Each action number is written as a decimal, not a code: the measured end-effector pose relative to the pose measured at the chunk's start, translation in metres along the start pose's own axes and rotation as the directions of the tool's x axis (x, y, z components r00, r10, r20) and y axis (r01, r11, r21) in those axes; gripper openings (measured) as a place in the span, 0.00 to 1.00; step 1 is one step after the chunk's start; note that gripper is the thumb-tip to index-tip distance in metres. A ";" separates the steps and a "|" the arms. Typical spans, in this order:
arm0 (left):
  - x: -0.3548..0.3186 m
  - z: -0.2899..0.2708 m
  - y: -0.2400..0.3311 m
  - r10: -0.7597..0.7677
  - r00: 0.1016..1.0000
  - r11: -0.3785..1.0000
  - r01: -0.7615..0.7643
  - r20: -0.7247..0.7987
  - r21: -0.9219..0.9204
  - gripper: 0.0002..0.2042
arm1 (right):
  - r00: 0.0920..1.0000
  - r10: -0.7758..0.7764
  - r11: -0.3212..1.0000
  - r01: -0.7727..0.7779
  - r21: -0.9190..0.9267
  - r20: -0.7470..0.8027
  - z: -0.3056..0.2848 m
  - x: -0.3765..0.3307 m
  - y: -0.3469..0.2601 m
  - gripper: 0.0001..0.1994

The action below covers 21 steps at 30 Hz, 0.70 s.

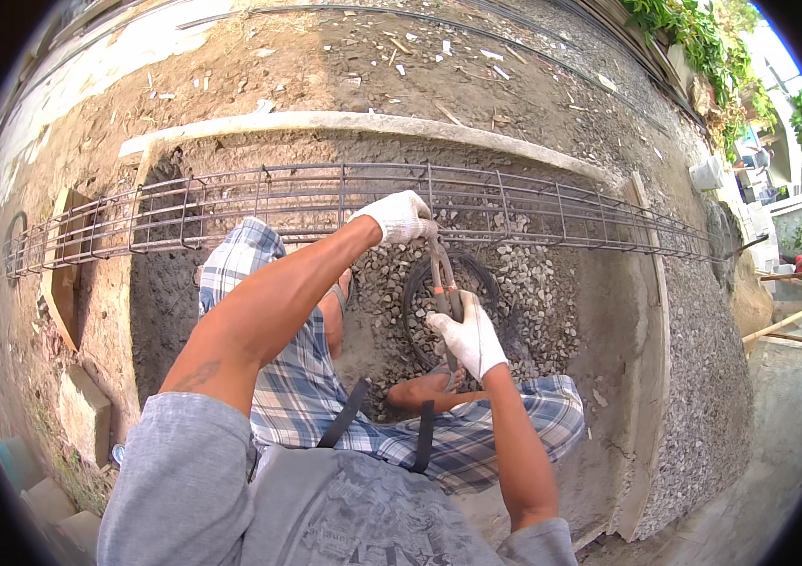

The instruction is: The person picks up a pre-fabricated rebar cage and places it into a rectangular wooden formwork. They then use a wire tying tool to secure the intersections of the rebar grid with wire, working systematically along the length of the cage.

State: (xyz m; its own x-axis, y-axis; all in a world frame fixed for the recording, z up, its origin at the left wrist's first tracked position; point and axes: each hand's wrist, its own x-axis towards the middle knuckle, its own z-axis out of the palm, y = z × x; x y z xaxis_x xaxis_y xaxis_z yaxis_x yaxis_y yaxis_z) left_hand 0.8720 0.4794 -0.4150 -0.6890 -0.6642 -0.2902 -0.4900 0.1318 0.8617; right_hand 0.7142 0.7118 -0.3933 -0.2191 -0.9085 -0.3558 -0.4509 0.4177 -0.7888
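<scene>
A long cage of steel reinforcing bars (533,222) with square stirrups runs from left to right in front of me. My left hand (396,217), in a white glove, is closed on the cage's near bars; its fingertips are partly hidden. Just below, my right hand (469,338), also gloved, grips the handles of a pair of pincers (439,264) with some orange on them. The jaws point up at the near bars, right beside my left fingers. Whether they bite on a wire is too small to tell. A coil of dark wire (410,307) lies on the gravel below.
Gravel (543,302) covers the ground between my legs and the cage. A pale timber board (354,121) lies beyond it, another board (646,349) to the right. At left the cage passes over a wooden board (63,278). A concrete block (85,415) stands lower left, a white bucket (706,174) far right.
</scene>
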 end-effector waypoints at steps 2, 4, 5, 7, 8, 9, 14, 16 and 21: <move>-0.007 -0.001 -0.004 -0.043 0.999 0.999 0.043 0.018 -0.015 0.15 | 0.952 -0.203 0.807 0.031 -0.590 -0.229 0.000 -0.012 -0.021 0.25; -0.007 -0.001 -0.005 -0.036 0.999 0.999 0.037 0.020 -0.020 0.15 | 0.934 -0.225 0.668 -0.058 -0.742 -0.276 -0.002 -0.020 -0.041 0.25; -0.006 0.001 -0.006 -0.034 0.999 0.999 0.034 0.020 -0.017 0.15 | 0.936 -0.207 0.648 -0.087 -0.757 -0.285 0.001 -0.022 -0.043 0.24; -0.001 0.002 -0.003 -0.014 1.000 1.000 0.014 0.014 0.000 0.15 | 0.978 -0.045 0.767 -0.097 -0.634 -0.204 0.001 -0.010 -0.021 0.23; 0.001 0.000 -0.003 -0.021 1.000 1.000 0.022 0.023 -0.016 0.15 | 0.998 0.030 0.963 -0.044 -0.265 -0.056 -0.002 0.002 -0.007 0.22; 0.000 -0.001 -0.001 -0.026 0.999 0.999 0.026 0.033 -0.018 0.15 | 0.901 0.322 0.838 -0.414 0.355 0.291 -0.003 -0.001 -0.010 0.21; -0.007 -0.005 -0.002 -0.032 0.999 0.999 0.033 0.031 -0.020 0.16 | 0.914 0.328 0.823 -0.401 0.403 0.239 0.001 -0.007 -0.021 0.15; -0.005 -0.003 0.003 -0.039 0.998 0.999 0.040 0.050 -0.030 0.16 | 0.974 0.194 0.913 -0.222 0.343 0.114 -0.002 -0.005 -0.014 0.15; -0.012 -0.008 0.009 -0.069 0.995 0.995 0.073 0.065 -0.073 0.15 | 0.932 0.187 0.819 -0.322 0.475 0.310 0.001 -0.013 -0.034 0.11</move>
State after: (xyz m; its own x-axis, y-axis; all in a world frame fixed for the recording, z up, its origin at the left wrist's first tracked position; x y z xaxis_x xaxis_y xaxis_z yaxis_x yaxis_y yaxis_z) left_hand 0.8795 0.4829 -0.4003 -0.6872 -0.6221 -0.3752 -0.4990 0.0288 0.8661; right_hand 0.7330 0.7090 -0.3623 -0.0202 -0.7728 -0.6343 0.1118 0.6287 -0.7696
